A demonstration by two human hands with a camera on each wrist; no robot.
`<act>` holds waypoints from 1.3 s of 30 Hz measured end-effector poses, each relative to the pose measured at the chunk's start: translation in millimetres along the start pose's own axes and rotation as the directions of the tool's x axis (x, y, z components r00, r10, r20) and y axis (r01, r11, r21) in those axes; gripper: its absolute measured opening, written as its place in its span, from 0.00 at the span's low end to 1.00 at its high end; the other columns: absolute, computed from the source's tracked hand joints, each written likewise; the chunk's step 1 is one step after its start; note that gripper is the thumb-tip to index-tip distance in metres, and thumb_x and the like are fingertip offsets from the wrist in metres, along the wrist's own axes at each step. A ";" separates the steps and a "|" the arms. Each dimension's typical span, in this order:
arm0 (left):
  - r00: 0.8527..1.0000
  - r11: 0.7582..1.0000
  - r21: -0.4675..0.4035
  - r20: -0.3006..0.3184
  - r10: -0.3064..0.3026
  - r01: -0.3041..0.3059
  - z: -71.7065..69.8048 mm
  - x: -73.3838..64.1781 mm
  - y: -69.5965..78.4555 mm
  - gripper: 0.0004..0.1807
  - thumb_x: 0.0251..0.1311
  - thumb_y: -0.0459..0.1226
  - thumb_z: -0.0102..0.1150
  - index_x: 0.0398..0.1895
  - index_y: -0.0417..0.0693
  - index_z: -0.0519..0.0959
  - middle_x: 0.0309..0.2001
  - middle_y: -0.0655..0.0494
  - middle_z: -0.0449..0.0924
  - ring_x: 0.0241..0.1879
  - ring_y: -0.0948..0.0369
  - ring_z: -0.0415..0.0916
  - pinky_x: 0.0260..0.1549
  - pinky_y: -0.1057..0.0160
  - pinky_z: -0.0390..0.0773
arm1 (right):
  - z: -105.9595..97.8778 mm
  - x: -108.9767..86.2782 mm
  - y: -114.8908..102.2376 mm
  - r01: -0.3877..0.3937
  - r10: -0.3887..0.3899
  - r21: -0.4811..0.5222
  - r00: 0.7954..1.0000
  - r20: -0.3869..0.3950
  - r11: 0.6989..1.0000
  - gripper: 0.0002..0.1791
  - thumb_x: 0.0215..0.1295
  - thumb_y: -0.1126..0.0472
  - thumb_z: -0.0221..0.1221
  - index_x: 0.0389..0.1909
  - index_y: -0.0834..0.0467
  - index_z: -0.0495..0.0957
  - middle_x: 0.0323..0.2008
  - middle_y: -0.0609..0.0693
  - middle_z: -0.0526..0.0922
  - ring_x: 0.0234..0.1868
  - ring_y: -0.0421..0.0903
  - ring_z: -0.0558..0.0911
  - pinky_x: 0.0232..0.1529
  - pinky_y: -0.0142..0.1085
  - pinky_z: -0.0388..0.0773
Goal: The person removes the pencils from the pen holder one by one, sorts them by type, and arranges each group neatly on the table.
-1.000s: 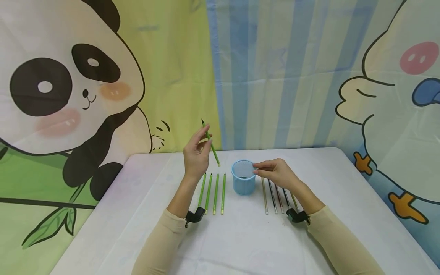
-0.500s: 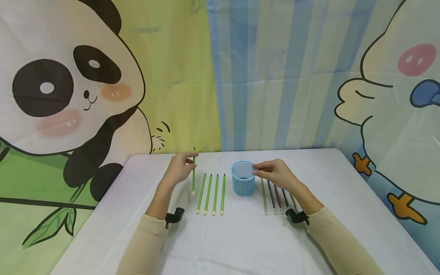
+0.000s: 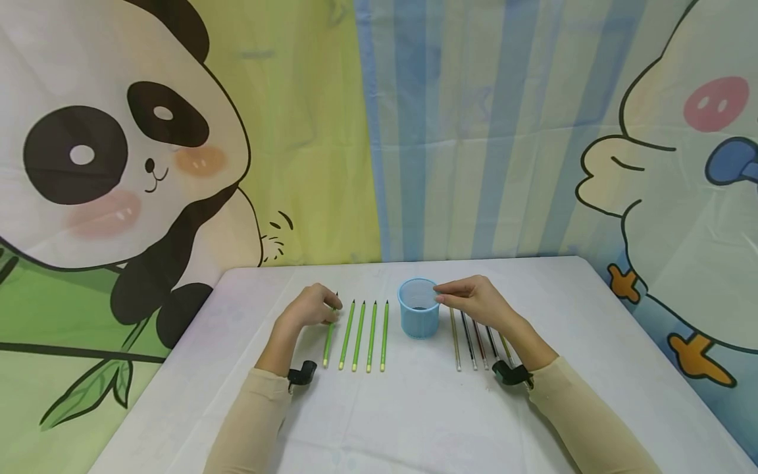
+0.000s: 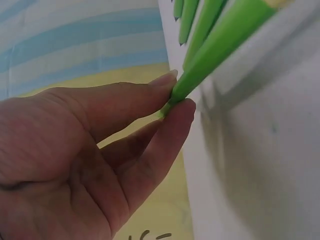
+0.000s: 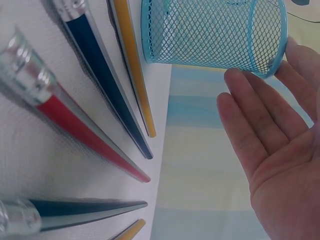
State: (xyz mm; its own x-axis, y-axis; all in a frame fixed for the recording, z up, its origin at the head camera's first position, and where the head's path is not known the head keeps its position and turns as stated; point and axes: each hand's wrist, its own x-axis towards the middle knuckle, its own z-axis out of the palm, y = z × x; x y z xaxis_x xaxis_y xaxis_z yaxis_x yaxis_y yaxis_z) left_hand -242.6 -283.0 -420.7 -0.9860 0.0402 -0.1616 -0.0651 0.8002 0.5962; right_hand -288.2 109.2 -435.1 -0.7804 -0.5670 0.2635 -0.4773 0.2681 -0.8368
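Note:
My left hand pinches a green pencil between thumb and fingertips, low over the white tabletop at the left end of a row. The pencil's dark tip points away from me and its pale end towards me. Several more green pencils lie side by side just right of it. At the middle stands a light blue mesh pen cup, upright. My right hand holds the cup's rim at its right side with thumb and finger; the other fingers extend beneath, seen in the right wrist view.
Right of the cup, partly under my right forearm, lie several pencils in yellow, dark blue and red with metal-like ends. The white table ends at a hanging curtain with a panda and other cartoon figures.
My left hand has come left and down with the green pencil, from upright in the air to flat beside the row. My right hand and the cup have stayed in place.

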 end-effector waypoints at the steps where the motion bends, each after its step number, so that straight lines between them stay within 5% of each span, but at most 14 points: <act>1: 1.000 1.000 -0.005 -0.002 -0.009 0.009 1.3 0.7 -0.6 0.13 0.58 0.27 0.71 0.48 0.39 0.89 0.55 0.42 0.87 0.34 0.61 0.84 0.34 0.64 0.83 | 0.1 0.3 0.4 0.004 -0.004 -0.001 1.000 -0.001 1.000 0.20 0.72 0.56 0.67 0.57 0.64 0.85 0.55 0.58 0.88 0.58 0.56 0.87 0.57 0.44 0.85; 7: 0.999 1.000 -0.002 -0.021 -0.029 0.029 10.8 5.9 -1.2 0.10 0.56 0.26 0.74 0.41 0.41 0.89 0.50 0.45 0.88 0.34 0.60 0.81 0.34 0.64 0.81 | -0.1 1.4 0.1 0.041 -0.042 -0.028 0.999 -0.019 0.999 0.17 0.72 0.56 0.67 0.55 0.60 0.88 0.53 0.54 0.89 0.55 0.52 0.88 0.52 0.36 0.86; 16: 0.998 0.997 0.062 -0.049 -0.033 0.036 18.4 8.3 -0.8 0.08 0.53 0.26 0.76 0.33 0.41 0.85 0.34 0.51 0.84 0.31 0.58 0.77 0.30 0.65 0.77 | 0.5 1.2 2.8 -0.003 -0.015 -0.154 0.993 -0.117 0.988 0.23 0.78 0.45 0.57 0.65 0.51 0.82 0.59 0.53 0.87 0.59 0.54 0.86 0.59 0.57 0.83; 28: 0.996 0.993 0.100 -0.071 -0.047 0.054 17.8 6.4 1.1 0.08 0.55 0.29 0.76 0.31 0.43 0.83 0.30 0.50 0.82 0.27 0.58 0.78 0.26 0.64 0.76 | 0.4 0.5 4.1 -0.076 0.047 -0.287 0.993 -0.106 0.955 0.27 0.81 0.41 0.52 0.66 0.54 0.81 0.63 0.53 0.84 0.63 0.58 0.83 0.60 0.58 0.82; 31: 0.991 0.993 0.115 -0.133 -0.015 0.031 17.7 6.7 2.6 0.06 0.61 0.33 0.72 0.39 0.43 0.84 0.36 0.48 0.84 0.33 0.54 0.80 0.32 0.59 0.79 | 0.1 0.5 5.2 -0.059 0.024 -0.357 0.994 -0.103 0.932 0.27 0.82 0.44 0.50 0.69 0.56 0.78 0.66 0.56 0.81 0.67 0.60 0.79 0.65 0.59 0.77; 34: 0.974 0.988 0.133 -0.201 0.108 -0.082 19.2 8.4 8.1 0.20 0.70 0.40 0.66 0.62 0.45 0.79 0.59 0.43 0.81 0.56 0.46 0.80 0.53 0.46 0.81 | -0.9 -0.3 7.0 -0.053 0.015 -0.460 0.996 -0.086 0.886 0.30 0.83 0.45 0.50 0.74 0.59 0.71 0.74 0.61 0.72 0.73 0.65 0.71 0.70 0.63 0.70; 37: 0.948 0.958 0.185 -0.191 0.254 -0.219 24.3 11.2 16.6 0.42 0.73 0.54 0.61 0.83 0.49 0.57 0.82 0.41 0.54 0.80 0.42 0.55 0.75 0.35 0.59 | -2.7 -1.6 9.2 -0.063 0.043 -0.533 0.998 -0.051 0.844 0.38 0.81 0.44 0.53 0.81 0.59 0.58 0.81 0.64 0.55 0.79 0.69 0.60 0.73 0.67 0.63; 39: 0.942 0.936 0.235 -0.147 0.303 -0.264 29.3 11.8 22.0 0.53 0.69 0.65 0.57 0.86 0.55 0.44 0.86 0.46 0.34 0.84 0.43 0.35 0.80 0.34 0.41 | -3.7 -2.6 9.7 -0.067 0.063 -0.561 0.998 -0.026 0.825 0.44 0.78 0.42 0.57 0.84 0.58 0.50 0.84 0.64 0.45 0.81 0.70 0.52 0.75 0.69 0.56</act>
State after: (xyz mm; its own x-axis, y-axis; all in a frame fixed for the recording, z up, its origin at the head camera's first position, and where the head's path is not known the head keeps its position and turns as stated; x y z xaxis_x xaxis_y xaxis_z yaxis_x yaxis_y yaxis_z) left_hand -251.2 -247.3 -432.6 -0.9708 0.1919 0.1439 0.2353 0.8785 0.4158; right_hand -292.3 116.2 -442.2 -0.8193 -0.5286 0.2221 -0.5682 0.6963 -0.4386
